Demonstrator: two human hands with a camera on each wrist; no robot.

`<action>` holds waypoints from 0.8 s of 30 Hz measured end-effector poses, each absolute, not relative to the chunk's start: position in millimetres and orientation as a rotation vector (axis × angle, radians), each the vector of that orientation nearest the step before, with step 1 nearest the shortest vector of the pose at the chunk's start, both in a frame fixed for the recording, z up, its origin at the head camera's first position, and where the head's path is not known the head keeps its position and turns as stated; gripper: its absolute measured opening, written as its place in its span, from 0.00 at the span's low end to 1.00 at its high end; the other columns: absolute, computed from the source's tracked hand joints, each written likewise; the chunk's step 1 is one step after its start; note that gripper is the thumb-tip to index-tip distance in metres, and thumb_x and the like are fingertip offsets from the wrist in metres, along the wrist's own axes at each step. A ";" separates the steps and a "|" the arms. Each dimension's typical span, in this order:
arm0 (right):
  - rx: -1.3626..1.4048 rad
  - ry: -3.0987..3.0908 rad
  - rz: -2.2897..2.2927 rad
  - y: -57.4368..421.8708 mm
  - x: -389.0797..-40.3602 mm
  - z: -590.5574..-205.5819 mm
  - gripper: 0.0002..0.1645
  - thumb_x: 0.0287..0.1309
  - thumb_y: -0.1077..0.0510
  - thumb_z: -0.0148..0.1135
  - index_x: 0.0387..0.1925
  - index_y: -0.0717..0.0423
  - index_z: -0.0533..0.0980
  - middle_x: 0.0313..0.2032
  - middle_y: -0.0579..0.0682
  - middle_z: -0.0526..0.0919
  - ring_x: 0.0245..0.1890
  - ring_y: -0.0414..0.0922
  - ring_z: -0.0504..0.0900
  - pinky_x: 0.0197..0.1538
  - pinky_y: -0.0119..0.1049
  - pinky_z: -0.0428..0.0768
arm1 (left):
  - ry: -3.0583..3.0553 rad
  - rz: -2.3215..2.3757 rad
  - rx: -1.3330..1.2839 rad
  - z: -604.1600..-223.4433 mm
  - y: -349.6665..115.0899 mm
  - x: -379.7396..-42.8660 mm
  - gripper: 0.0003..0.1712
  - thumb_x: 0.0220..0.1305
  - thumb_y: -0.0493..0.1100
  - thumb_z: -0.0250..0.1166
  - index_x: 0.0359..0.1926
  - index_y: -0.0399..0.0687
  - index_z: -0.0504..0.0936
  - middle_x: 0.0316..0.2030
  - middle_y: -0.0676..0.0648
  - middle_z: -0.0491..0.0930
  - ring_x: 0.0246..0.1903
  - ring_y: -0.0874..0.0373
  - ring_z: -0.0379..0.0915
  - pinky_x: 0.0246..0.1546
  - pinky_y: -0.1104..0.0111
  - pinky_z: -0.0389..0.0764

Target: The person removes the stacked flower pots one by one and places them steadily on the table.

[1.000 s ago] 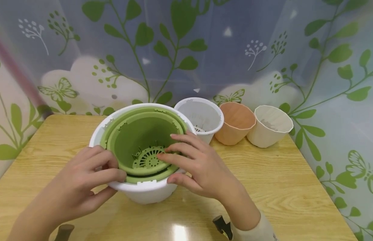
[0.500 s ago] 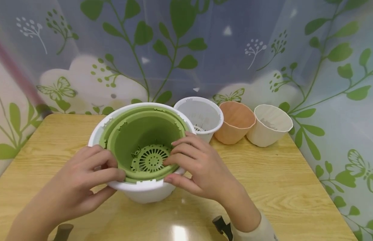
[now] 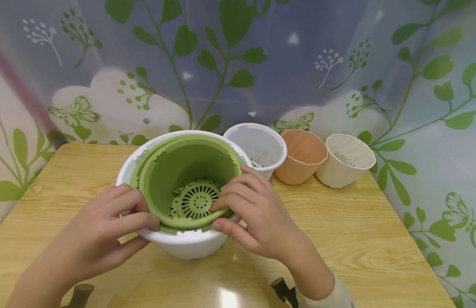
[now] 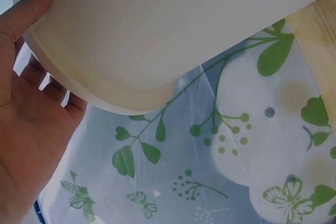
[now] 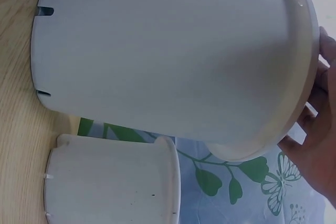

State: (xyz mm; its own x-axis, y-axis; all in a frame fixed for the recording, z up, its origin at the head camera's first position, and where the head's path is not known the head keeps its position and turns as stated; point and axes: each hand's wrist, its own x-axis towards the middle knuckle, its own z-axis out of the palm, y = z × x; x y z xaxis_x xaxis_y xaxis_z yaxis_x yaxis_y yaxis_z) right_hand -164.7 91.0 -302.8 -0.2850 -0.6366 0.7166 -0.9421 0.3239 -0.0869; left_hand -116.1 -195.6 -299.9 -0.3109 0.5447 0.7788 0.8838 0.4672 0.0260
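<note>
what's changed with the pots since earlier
The inner green pot has shifted rightward in the outer green pot, and the right hand has curled further over the inner rim. The left hand stays on the large white pot; the small white pot, orange pot and cream pot haven't moved.

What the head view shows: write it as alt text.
A person's left hand grips a large white planter; the right hand holds the inner of two green planters nested in it. Right of it, on a wood-grain table, stand a smaller white planter, an orange planter and a cream planter.
</note>
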 end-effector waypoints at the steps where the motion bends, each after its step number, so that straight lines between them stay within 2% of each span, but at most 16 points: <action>1: 1.377 -2.007 0.688 90.7 -164.5 -302.3 0.24 0.74 0.38 0.46 0.37 0.47 0.81 0.39 0.42 0.83 0.48 0.44 0.77 0.70 0.56 0.63 | -1.988 -0.601 -1.187 -299.5 -195.3 -116.6 0.18 0.74 0.53 0.56 0.29 0.54 0.83 0.30 0.56 0.74 0.32 0.59 0.67 0.37 0.69 0.66; 11: 1.326 -1.906 0.632 91.7 -166.9 -300.9 0.24 0.74 0.40 0.46 0.36 0.51 0.80 0.37 0.46 0.83 0.46 0.46 0.80 0.67 0.57 0.68 | -1.978 -0.626 -1.214 -300.1 -195.3 -117.6 0.17 0.74 0.52 0.56 0.29 0.53 0.82 0.30 0.55 0.73 0.34 0.60 0.66 0.37 0.70 0.66; 18: 1.345 -1.909 0.623 93.6 -167.6 -298.1 0.20 0.70 0.42 0.53 0.36 0.52 0.79 0.38 0.47 0.82 0.46 0.47 0.79 0.68 0.57 0.69 | -1.973 -0.655 -1.231 -299.4 -194.6 -117.6 0.16 0.74 0.52 0.57 0.30 0.52 0.82 0.31 0.55 0.73 0.35 0.60 0.65 0.36 0.72 0.66; 22: 1.342 -1.900 0.640 97.6 -166.2 -295.6 0.09 0.61 0.51 0.64 0.36 0.53 0.79 0.38 0.48 0.82 0.46 0.47 0.79 0.68 0.56 0.69 | -1.974 -0.651 -1.236 -298.5 -192.6 -117.5 0.16 0.74 0.51 0.57 0.30 0.53 0.82 0.31 0.55 0.73 0.34 0.60 0.66 0.36 0.72 0.67; 24: 1.334 -1.876 0.645 99.6 -165.9 -294.0 0.08 0.54 0.57 0.68 0.35 0.54 0.79 0.37 0.48 0.83 0.46 0.47 0.80 0.67 0.55 0.70 | -1.968 -0.652 -1.241 -298.0 -191.6 -117.9 0.16 0.74 0.51 0.57 0.30 0.52 0.82 0.30 0.55 0.72 0.33 0.60 0.66 0.36 0.72 0.67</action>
State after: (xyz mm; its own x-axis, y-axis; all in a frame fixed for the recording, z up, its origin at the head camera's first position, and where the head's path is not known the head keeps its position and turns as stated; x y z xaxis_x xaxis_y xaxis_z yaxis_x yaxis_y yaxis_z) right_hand -165.9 99.6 -294.0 -0.1916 -0.5738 0.7963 -0.9421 0.3349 0.0147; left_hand -117.9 -191.6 -298.0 -0.2872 0.5522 0.7827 0.9102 0.4119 0.0434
